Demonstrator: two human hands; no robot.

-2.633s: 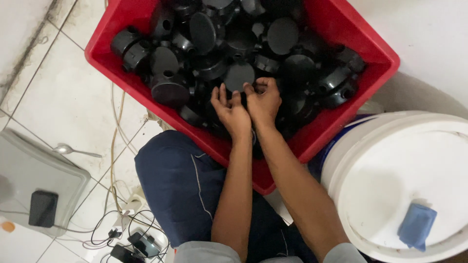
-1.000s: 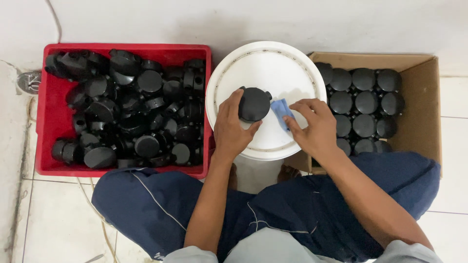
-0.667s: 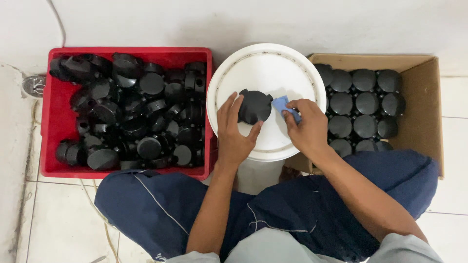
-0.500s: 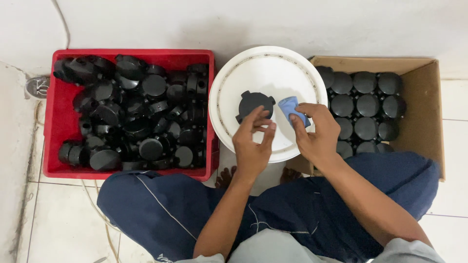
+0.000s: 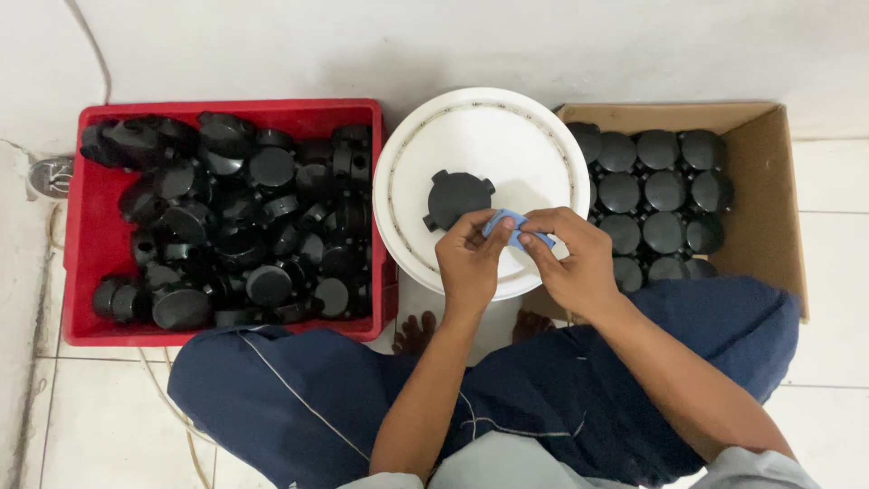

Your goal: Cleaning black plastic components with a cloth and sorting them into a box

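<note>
Two hands (image 5: 525, 258), soft blue cloth (image 5: 511, 226)

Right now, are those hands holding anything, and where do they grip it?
Both hands, left hand and right hand, pinch a small blue cloth by its ends. The black round part lies loose on the white lid.

Seated person, seen from above. A round lid (image 5: 480, 136) lies centrally ahead of the crossed legs (image 5: 561, 398); one round part (image 5: 458, 198) rests on it. Left of the lid stands a crate (image 5: 90, 308) heaped with round parts; right of it, a cardboard box (image 5: 769, 208) holding parts in rows. Left hand (image 5: 469, 263) and right hand (image 5: 570, 258) meet over the lid's near edge, a small cloth (image 5: 511, 226) between them.
</note>
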